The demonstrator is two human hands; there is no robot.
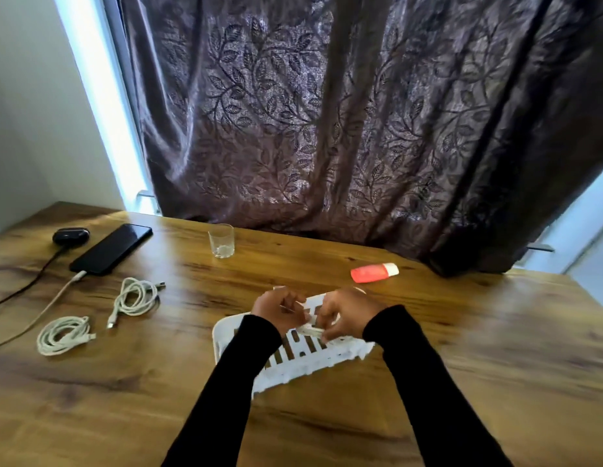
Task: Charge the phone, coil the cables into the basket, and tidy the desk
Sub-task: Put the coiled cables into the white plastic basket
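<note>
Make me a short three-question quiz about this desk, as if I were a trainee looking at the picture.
1. True or false: the phone has a cable plugged into it.
2. How many coiled white cables lie loose on the desk, outside the basket?
3. What do the left hand and right hand hold above the basket? A) the drinking glass B) a white cable C) the red tube

Key: 1 true; 2 two, the nearer coil and the farther coil; 3 B.
</note>
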